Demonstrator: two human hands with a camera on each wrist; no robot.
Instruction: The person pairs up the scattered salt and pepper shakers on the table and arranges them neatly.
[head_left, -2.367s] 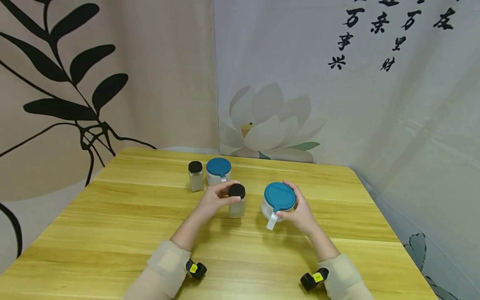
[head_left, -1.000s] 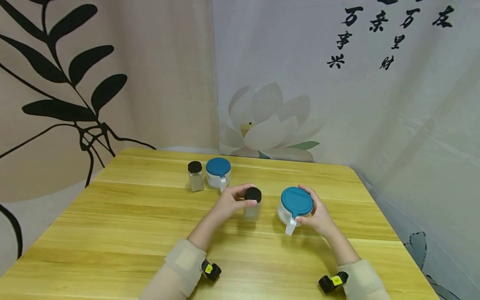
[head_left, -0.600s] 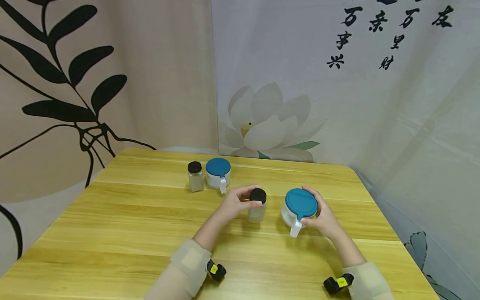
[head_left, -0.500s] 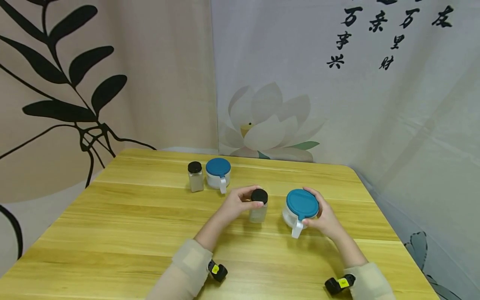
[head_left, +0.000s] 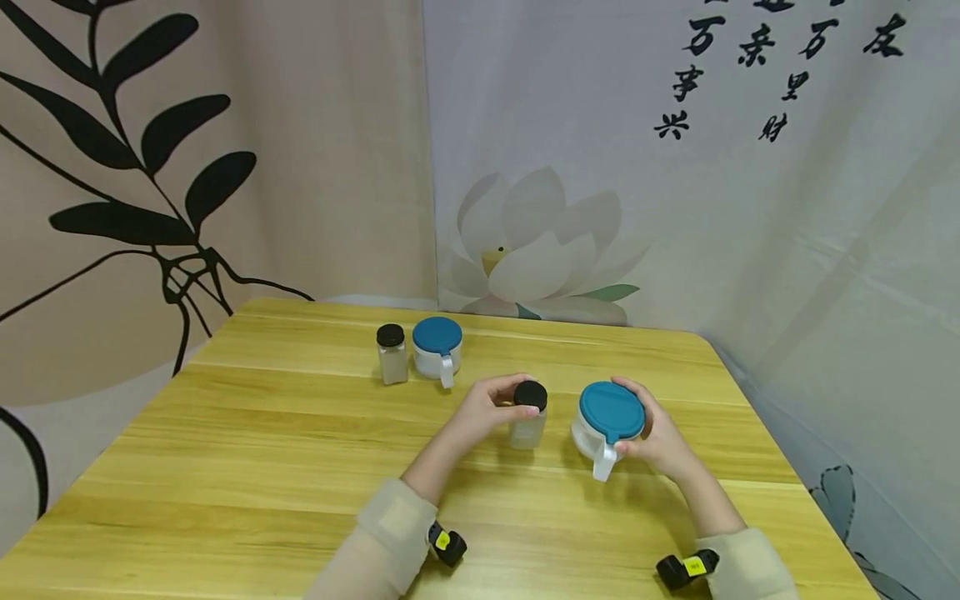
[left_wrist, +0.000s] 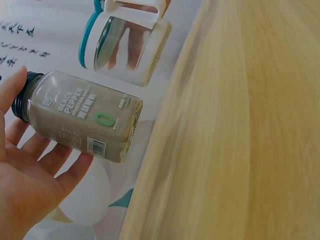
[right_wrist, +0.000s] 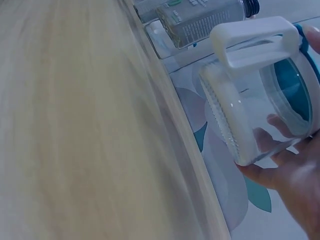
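Observation:
My left hand (head_left: 483, 412) grips a black pepper jar (head_left: 528, 432) just below its black screw cap. In the left wrist view, its label reads "BLACK PEPPER" and grey-brown powder fills the square body. My right hand (head_left: 663, 442) holds a clear seasoning jar (right_wrist: 235, 110) with a blue lid (head_left: 612, 410) and a white handle that points toward me. Some pale content lies at its bottom. Both jars look lifted off the wooden table (head_left: 285, 467), side by side with a small gap.
A second black-capped jar (head_left: 393, 365) stands at the back left of the table. Beside it is another blue-lidded jar (head_left: 437, 360) with a white handle. Printed curtains (head_left: 570, 100) hang behind the table's far edge. Each wrist wears a small black camera (head_left: 450, 548).
Both hands have moved to the right and slightly toward me, carrying the pepper jar and the blue-lidded seasoning jar. The two jars at the back have stayed in place.

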